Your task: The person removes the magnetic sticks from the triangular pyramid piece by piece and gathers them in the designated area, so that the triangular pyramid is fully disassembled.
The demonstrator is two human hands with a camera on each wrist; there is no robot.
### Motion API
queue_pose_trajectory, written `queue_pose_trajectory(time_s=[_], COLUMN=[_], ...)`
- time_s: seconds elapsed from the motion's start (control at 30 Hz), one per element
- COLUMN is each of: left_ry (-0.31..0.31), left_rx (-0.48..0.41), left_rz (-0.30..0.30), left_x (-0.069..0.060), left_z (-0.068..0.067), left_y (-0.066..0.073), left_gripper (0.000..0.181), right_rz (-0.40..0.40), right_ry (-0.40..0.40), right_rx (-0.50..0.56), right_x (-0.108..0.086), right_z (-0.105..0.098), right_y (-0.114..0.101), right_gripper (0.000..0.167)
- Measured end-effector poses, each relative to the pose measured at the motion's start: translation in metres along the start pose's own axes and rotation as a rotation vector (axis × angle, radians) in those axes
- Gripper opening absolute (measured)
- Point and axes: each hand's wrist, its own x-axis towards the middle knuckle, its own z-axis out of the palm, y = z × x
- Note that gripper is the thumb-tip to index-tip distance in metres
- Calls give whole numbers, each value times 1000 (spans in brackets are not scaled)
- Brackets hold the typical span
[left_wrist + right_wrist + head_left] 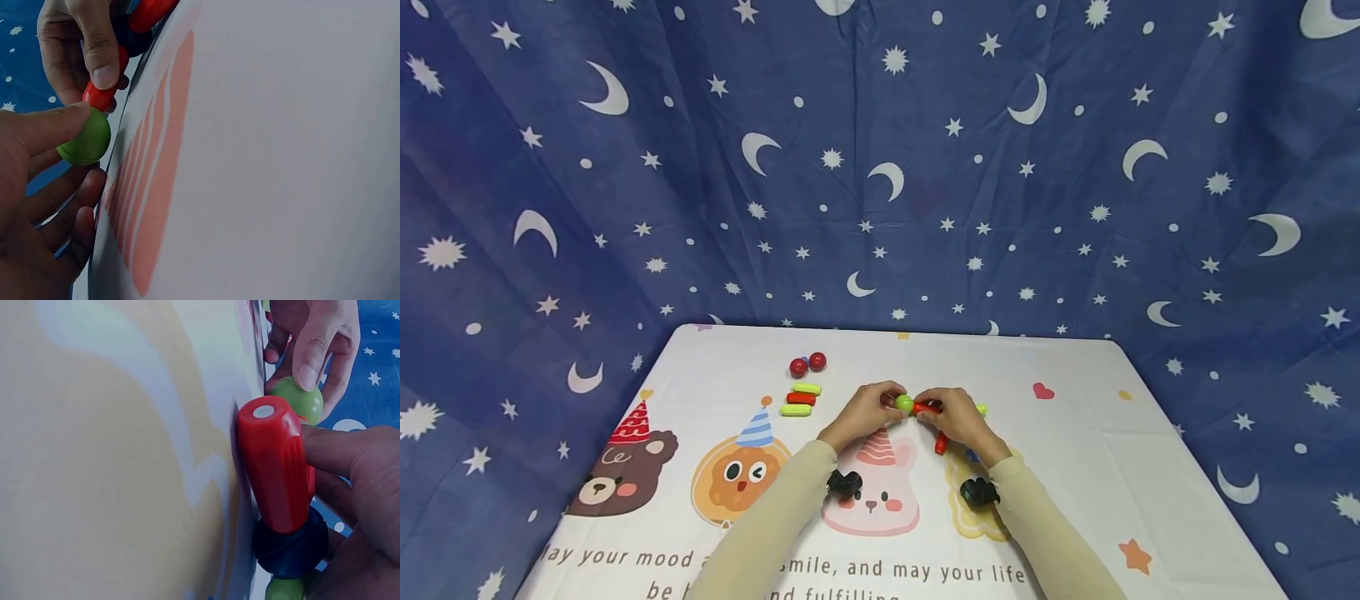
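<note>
Dim wrist views, brighter head view.

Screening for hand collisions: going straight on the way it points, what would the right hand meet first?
Probably the green ball the left hand pinches, just past the end of the red rod in the right hand; whether rod and ball touch is unclear.

Starry blue cloth (925, 150) hangs behind the table (1075, 475).

The white tablecloth (1135, 475) reads "your mood", "smile, and may your life" and, lower down, "fulfilling"
</note>
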Motion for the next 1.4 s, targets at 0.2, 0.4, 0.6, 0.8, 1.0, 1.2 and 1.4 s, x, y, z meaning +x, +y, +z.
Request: queue_pose_trajectory(time_s=[0.2,0.4,0.6,0.8,1.0,1.2,1.4], left_ry=[12,-1,-4,-21,-29,-41,-48], left_rx=[55,52,54,74,74,75,70], left_rz=[10,14,12,14,21,14,-7], left_x=[0,0,0,-1,-1,-3,-4], left_z=[-1,-2,0,1,0,-1,-1], left_y=[-1,0,0,-2,-1,1,1], left_gripper=[32,32,30,28,28,30,32], right_rz=[3,22,29,20,-15,-38,-17], right_ry=[-11,-23,-35,-41,-26,-12,-18], right_rx=[12,-9,-41,-56,-67,-81,-72], right_x=[0,1,1,-1,1,2,2], right_z=[-1,-3,-2,-1,-3,-4,-4], right_y=[-2,-2,-2,-1,0,1,1], right_gripper=[22,21,20,19,19,19,19])
